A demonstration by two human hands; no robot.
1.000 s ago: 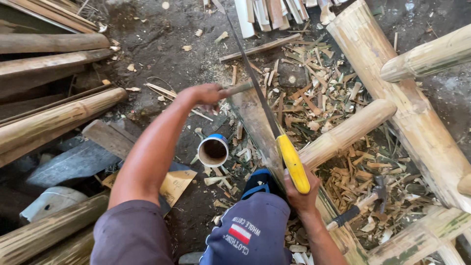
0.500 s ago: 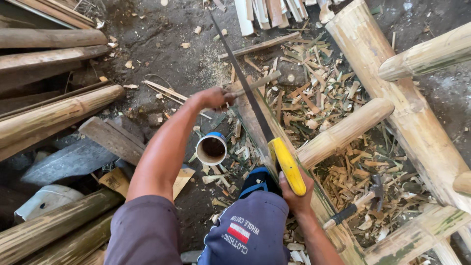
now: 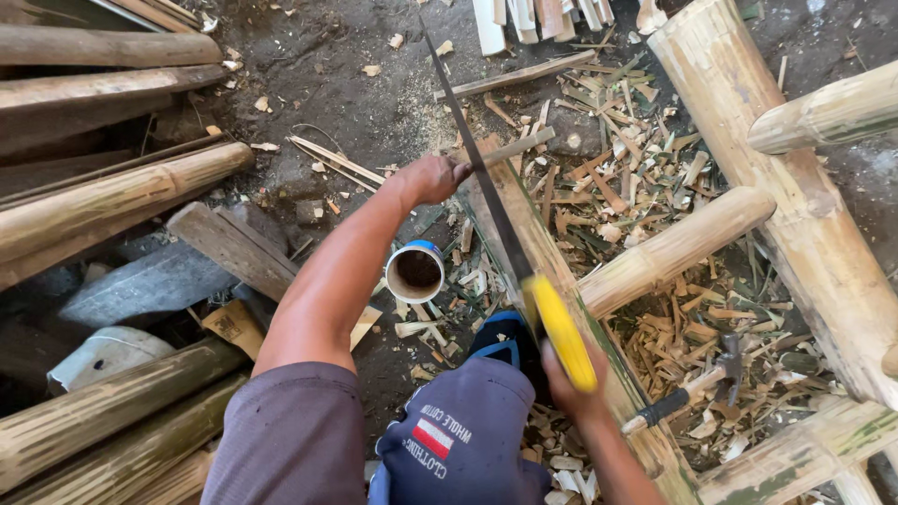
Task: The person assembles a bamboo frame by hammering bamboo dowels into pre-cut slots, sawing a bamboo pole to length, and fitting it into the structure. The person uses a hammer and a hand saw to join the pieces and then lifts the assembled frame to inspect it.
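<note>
My left hand (image 3: 432, 178) is stretched out ahead of me, fingers wrapped tight around a thin bamboo stick (image 3: 510, 150) that runs from my fist off to the right and slightly away, lying across a flat plank (image 3: 524, 234). My right hand (image 3: 572, 388) sits close to my body, fingers curled shut on the yellow handle (image 3: 559, 332) of a saw (image 3: 486, 178). The saw's long blade points away from me and a little left, its far end up near the sawdust on the ground. It crosses the stick just beside my left fingers, nearly square to the stick's length. A hammer (image 3: 697, 385) lies among the bamboo shavings to my right, and a small blue-rimmed cup (image 3: 416, 271) stands by my left forearm.
</note>
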